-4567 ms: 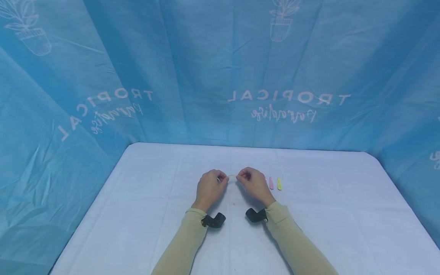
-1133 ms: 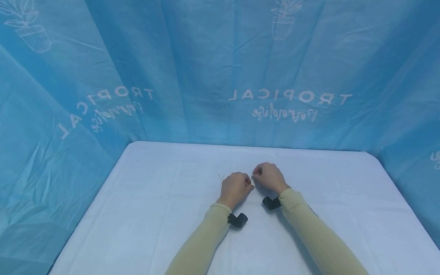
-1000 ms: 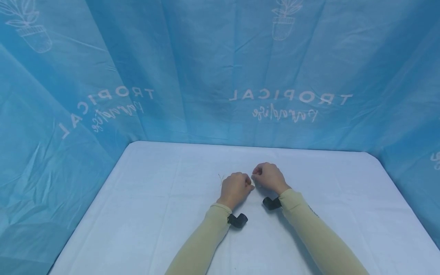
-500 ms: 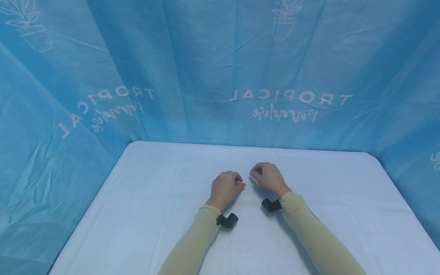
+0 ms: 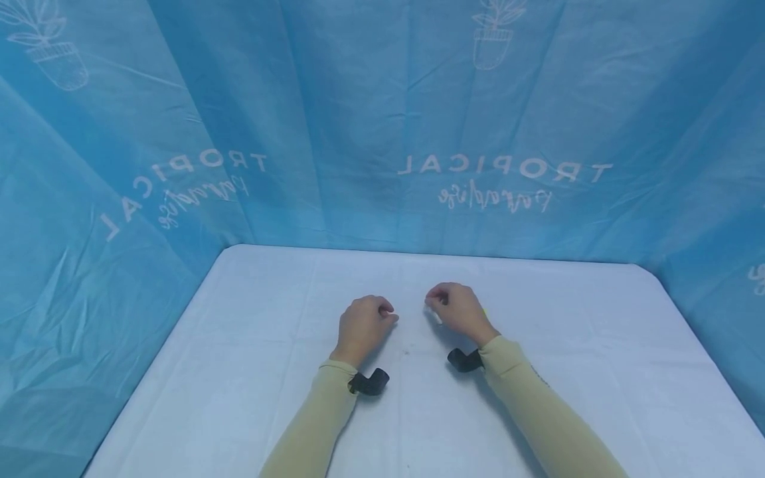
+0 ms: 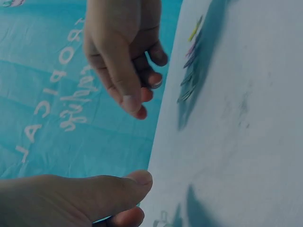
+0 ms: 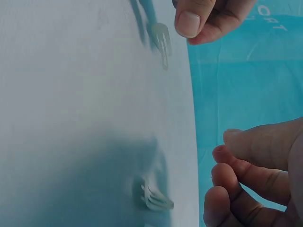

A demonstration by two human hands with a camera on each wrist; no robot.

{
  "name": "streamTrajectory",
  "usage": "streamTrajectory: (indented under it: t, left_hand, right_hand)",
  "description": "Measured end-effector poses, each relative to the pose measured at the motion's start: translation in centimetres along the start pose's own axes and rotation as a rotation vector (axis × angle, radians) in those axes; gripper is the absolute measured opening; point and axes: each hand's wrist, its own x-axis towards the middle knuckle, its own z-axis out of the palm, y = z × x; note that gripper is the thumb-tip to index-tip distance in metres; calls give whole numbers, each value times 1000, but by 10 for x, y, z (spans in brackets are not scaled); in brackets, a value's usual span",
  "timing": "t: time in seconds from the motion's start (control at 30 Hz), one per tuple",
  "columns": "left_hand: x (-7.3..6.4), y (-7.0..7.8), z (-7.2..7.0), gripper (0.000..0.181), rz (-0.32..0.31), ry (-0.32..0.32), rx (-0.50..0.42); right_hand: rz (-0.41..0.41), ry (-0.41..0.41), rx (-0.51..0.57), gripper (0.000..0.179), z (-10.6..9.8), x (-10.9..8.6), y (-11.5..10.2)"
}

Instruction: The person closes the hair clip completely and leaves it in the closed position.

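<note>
My left hand (image 5: 363,330) hovers over the white table with thumb and index finger apart, holding nothing. Beside it in the right wrist view lies a pale snap hair clip (image 7: 162,45). My right hand (image 5: 459,311) hovers to the right, its thumb and index tips close together with nothing visible between them. In the left wrist view, a short row of hair clips lies in its shadow: a yellow clip (image 6: 194,29), a pink-purple clip (image 6: 190,51) and pale greenish clips (image 6: 187,90). From the head, the right hand hides most of that row.
A white cloth covers the table (image 5: 239,372). Blue printed curtains (image 5: 335,133) hang behind it and at both sides. A black wrist mount (image 5: 370,382) sticks out from the left sleeve, another mount (image 5: 465,360) from the right.
From nearly together near the clips, my hands have parted. The left moved clearly left; the right shifted slightly left, exposing a bit of the yellow clip. Earlier, both fingertips held a thin pale piece.
</note>
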Motion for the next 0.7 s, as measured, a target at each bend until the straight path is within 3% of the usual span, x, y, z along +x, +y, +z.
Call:
streamTrajectory:
  t: [0.37,0.53,0.7]
  left_hand:
    - [-1,-13,-14,12,-37,24,-18]
    - [-1,-19,-17,14,-68,9,-31]
    - [-1,-23,-18,17,-61,-7,-31]
  right_hand:
    - [5,-15,27,15,13,2,-9]
    - [-8,-16,35,15,22,4,-12]
    - [-10,-19,24,16,33,8,-15]
